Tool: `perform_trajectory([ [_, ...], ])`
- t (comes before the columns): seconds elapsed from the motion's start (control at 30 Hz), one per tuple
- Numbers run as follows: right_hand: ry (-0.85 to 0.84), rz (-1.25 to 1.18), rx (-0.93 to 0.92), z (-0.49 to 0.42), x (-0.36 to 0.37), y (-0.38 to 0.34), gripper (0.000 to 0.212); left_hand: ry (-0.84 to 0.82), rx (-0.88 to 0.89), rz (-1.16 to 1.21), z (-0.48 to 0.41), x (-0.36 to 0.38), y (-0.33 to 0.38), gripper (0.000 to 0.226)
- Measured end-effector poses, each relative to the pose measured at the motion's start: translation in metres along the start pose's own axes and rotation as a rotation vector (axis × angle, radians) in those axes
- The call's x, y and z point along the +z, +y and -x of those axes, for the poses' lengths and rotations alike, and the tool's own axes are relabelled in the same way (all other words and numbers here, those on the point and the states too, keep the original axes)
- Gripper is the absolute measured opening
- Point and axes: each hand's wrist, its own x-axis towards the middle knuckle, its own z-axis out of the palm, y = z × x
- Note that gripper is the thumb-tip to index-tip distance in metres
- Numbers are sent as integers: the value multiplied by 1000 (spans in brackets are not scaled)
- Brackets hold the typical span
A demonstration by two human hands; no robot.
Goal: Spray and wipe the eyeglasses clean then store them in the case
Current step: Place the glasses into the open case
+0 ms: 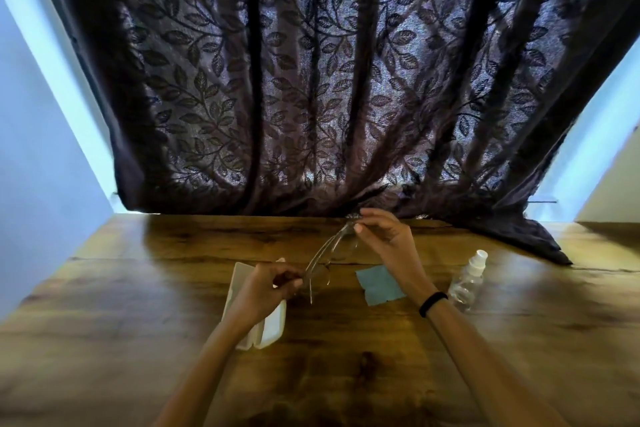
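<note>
The eyeglasses (329, 253) span above the table between the pinching left hand (273, 282) and pinching right hand (381, 232)

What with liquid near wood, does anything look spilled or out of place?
No spill shows. The spray bottle stands upright and the cloth lies flat. Only the curtain looks odd: its corner drapes onto the table at far right.

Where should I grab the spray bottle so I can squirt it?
Wrap your fingers round the clear middle of the spray bottle, below the white cap, coming from the side nearest you. It stands on the table, slim and round, so a hand fits around it. The blue cloth lies to its left, apart from it.
</note>
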Motion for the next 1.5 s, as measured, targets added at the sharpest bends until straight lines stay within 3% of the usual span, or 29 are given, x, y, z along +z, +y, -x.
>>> perform_trajectory([
  [0.27, -237, 65, -38, -24, 68, -16, 11, 52, -352, 442, 38, -25, -25, 14],
  [0.5, -449, 198, -13, -40, 119, -17, 16, 90, -515, 546, 57, -40, -44, 9],
  [0.63, -518, 358, -4, -44, 130, -7, 15, 78, -583, 582, 55, -36, -46, 19],
  [0.8, -531, 458, 57, -46, 128, 9, 16, 134, -643, 565, 49, -27, -41, 15],
  [1.0, -574, 526, 62, -41, 121, 17, 19, 60, -617, 294, 46, -21, -34, 20],
  [1.13, -652, 569, 74, -38, 116, 19, 20, -11, -548, 225, 46, -17, -33, 12],
  [1.27, -625, 563, 89, -34, 111, 23, 19, -14, -535, 147, 43, -12, -32, 11],
  [1.5, -556, 550, 108, -28, 103, 34, 20, -149, -480, 56, 45, -14, -23, 63],
])
